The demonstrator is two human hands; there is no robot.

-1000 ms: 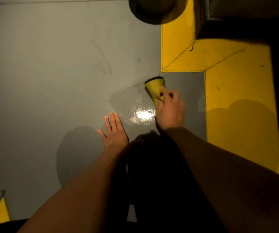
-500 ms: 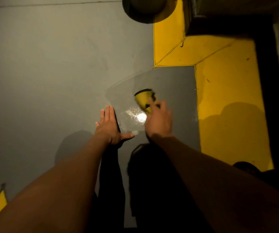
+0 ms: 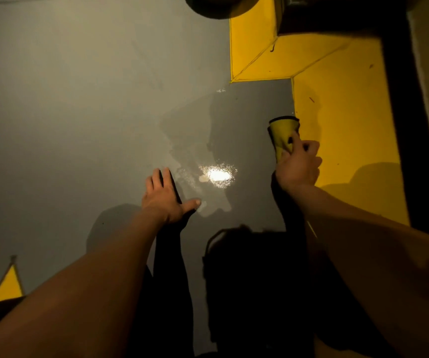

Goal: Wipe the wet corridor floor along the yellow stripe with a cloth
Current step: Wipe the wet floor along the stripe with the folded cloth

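A wet patch (image 3: 208,140) darkens the grey corridor floor (image 3: 79,99) and glints with a bright reflection. The yellow stripe (image 3: 342,120) runs along its right side. My right hand (image 3: 298,166) grips a yellow cloth with a dark edge (image 3: 283,135) against the floor at the wet patch's right rim, next to the stripe. My left hand (image 3: 164,195) rests flat on the floor at the patch's left lower edge, fingers straight and thumb spread.
A dark round object (image 3: 213,6) sits at the top edge. A dark wall base (image 3: 399,125) borders the yellow stripe on the right. A small yellow triangle (image 3: 8,285) marks the floor at lower left. My shadow covers the floor below the hands.
My right hand has swept the cloth from the middle of the wet patch to its right edge by the stripe. My left hand has stayed flat on the floor.
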